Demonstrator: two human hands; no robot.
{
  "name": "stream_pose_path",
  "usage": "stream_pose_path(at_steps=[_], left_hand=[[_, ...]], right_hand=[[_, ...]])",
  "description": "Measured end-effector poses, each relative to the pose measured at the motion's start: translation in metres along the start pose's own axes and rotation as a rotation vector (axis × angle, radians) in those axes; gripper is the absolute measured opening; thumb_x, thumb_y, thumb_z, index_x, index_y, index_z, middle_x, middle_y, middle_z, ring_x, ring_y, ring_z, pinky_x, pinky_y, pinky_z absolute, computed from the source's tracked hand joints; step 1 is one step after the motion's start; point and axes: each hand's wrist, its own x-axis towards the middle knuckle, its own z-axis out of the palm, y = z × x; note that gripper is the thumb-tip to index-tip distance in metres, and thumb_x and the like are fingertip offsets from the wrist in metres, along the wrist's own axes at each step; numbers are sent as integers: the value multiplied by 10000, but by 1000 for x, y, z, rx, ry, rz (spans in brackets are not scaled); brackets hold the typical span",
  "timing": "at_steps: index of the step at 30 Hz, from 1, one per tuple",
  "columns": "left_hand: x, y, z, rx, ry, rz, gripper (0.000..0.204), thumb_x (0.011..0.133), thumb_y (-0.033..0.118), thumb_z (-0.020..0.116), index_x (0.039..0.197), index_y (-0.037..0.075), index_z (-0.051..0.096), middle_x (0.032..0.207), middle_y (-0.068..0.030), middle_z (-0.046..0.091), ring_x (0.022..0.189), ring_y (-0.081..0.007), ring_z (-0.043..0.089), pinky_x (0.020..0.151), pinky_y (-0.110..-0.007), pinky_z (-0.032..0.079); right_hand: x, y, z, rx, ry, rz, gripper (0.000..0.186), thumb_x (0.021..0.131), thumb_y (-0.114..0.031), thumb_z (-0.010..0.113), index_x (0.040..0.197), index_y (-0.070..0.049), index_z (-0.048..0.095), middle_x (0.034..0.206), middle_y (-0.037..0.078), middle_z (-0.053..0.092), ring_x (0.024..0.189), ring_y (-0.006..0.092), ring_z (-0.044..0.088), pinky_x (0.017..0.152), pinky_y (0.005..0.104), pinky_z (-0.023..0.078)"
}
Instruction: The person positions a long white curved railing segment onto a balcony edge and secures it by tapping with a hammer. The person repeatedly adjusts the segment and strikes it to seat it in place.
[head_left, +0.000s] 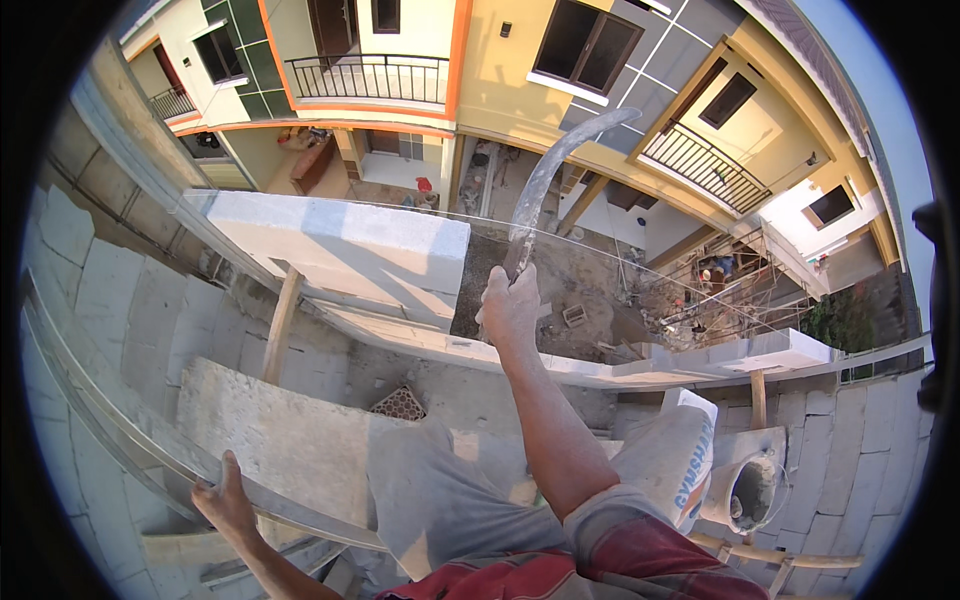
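Observation:
Raised out in front of me, my right hand [510, 305] is closed around the dark handle of a long, curved grey blade-like tool [550, 165], whose tip reaches up over the yard below. At the lower left, my left hand [225, 500] grips a long metal bar [150, 435] that runs diagonally up along the left side. A pale plank platform [270, 420] lies under my grey-trousered legs. Beside my right leg are a white printed sack [685, 420] and a mortar-crusted bucket [745, 490].
A white block wall [330, 250] with a thin line along it edges a drop. Beyond are two-storey houses [500, 60], a scaffold [700, 300] with a worker [722, 268], and rubble. Pale block walls [840, 460] flank me, with timber props [282, 320].

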Motion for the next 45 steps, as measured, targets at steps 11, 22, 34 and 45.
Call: stream_pose_path(at_steps=[11,22,34,45], left_hand=[[-2,-2,13,56,-67,-8,395,799,220,757,842,-151,631,750,-181,666,681,-236,605,683,-401,489],[-6,1,17,-10,-114,21,330,817,163,730,872,-151,647,759,-182,683,664,-221,619,660,-389,496],[-7,-8,23,5,-53,43,375,805,172,739,920,-170,637,839,-210,688,707,-268,634,697,-403,502],[-12,-9,36,20,-104,3,362,803,164,739,891,-173,638,790,-205,683,685,-257,628,685,-409,500]], right_hand=[[1,-10,-12,33,-161,161,376,880,-199,522,1077,119,485,947,351,626,938,462,639,845,486,487],[2,-4,3,-37,-143,174,367,864,-180,522,1051,133,479,943,373,615,945,465,638,853,507,489],[-5,-10,4,-112,-184,145,328,911,-183,498,1064,101,440,942,360,617,953,498,615,869,534,470],[-13,16,3,37,-179,258,358,892,-222,517,1042,104,509,1000,352,621,989,454,621,877,503,463]])
